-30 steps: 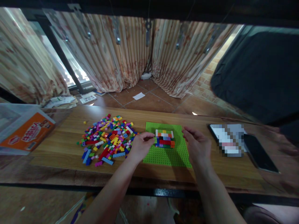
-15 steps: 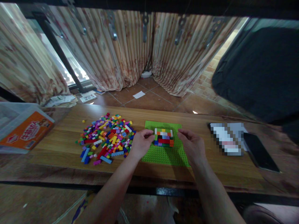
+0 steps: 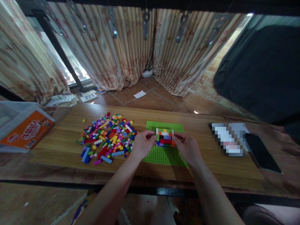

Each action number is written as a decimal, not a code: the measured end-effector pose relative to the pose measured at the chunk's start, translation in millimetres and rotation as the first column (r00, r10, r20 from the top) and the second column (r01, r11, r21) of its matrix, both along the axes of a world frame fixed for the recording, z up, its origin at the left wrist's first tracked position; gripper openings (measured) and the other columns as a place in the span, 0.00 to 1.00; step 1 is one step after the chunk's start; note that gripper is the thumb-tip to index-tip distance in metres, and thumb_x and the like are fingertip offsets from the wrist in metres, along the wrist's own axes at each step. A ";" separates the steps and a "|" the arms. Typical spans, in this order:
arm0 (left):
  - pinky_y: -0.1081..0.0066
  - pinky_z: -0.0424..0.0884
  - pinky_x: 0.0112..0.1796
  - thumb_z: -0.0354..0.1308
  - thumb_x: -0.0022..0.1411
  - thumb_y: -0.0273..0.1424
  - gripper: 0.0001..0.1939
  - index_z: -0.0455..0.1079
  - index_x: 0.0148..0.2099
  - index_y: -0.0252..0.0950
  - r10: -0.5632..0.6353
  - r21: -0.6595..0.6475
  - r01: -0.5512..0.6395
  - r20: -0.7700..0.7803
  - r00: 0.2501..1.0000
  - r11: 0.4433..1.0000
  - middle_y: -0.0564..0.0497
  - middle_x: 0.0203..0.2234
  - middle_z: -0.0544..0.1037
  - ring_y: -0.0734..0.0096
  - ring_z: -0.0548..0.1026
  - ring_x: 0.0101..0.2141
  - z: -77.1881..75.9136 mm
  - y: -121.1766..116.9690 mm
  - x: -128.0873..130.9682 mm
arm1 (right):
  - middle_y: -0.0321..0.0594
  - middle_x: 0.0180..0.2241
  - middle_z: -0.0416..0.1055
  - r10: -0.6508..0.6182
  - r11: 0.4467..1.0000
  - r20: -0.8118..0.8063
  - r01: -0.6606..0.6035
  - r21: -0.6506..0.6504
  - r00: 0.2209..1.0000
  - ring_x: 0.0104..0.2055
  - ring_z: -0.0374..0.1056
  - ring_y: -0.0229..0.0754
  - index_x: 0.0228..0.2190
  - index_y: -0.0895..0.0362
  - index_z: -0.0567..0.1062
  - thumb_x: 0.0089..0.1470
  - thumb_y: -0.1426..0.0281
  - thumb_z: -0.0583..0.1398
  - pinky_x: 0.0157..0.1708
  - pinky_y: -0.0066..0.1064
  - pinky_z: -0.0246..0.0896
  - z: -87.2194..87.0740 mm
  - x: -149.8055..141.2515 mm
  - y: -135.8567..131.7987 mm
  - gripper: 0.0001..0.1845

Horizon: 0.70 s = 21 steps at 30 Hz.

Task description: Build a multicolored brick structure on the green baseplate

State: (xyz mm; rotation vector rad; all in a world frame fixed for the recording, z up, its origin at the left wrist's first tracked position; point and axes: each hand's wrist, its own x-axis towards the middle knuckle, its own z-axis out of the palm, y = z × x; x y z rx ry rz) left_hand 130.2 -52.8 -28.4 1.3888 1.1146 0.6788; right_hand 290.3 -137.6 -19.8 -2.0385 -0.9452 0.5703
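A small structure of multicoloured toy bricks (image 3: pixel 165 137) stands on the green studded baseplate (image 3: pixel 164 156). White, yellow and orange pieces are at its far side, with red, blue and green ones nearer. My left hand (image 3: pixel 142 142) is at its left edge, thumb and forefinger closed against the side. At the opposite edge, my right hand (image 3: pixel 187 146) has its fingertips pinched on the structure's right side. The contact points are partly hidden by the fingers. Left of the baseplate, a wide pile of loose toy bricks (image 3: pixel 113 137) comes close to my left hand.
A clear plastic box with an orange label (image 3: pixel 30 129) stands at the table's left end. On the right lie a blurred-out item (image 3: pixel 227 140) and a dark phone (image 3: pixel 263 153). The wooden table (image 3: pixel 199 122) ends before striped curtains (image 3: pixel 131 47).
My right hand has moved left, from beside the brick structure onto its right edge, and its fingers have closed. My left hand has barely shifted at the left edge.
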 end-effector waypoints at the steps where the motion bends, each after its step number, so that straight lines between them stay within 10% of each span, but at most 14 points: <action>1: 0.78 0.68 0.21 0.58 0.58 0.24 0.08 0.76 0.41 0.32 -0.002 -0.018 0.002 0.003 1.000 1.000 0.54 0.20 0.76 0.74 0.76 0.21 0.7 -0.6 0.3 | 0.47 0.38 0.80 0.005 1.000 -0.012 -0.005 0.003 1.000 0.36 0.76 0.46 0.41 0.59 0.80 0.52 0.62 0.59 0.39 0.37 0.69 -1.7 0.8 -0.1 0.19; 21: 0.77 0.67 0.22 0.58 0.58 0.31 0.09 0.78 0.35 0.33 -0.033 0.061 0.037 -0.062 0.998 0.997 0.51 0.21 0.79 0.72 0.76 0.22 -4.8 0.9 -0.8 | 0.46 0.39 0.81 0.044 0.999 0.003 -0.044 -0.016 0.999 0.40 0.76 0.47 0.42 0.60 0.79 0.52 0.62 0.58 0.43 0.37 0.67 6.4 -1.6 -1.7 0.20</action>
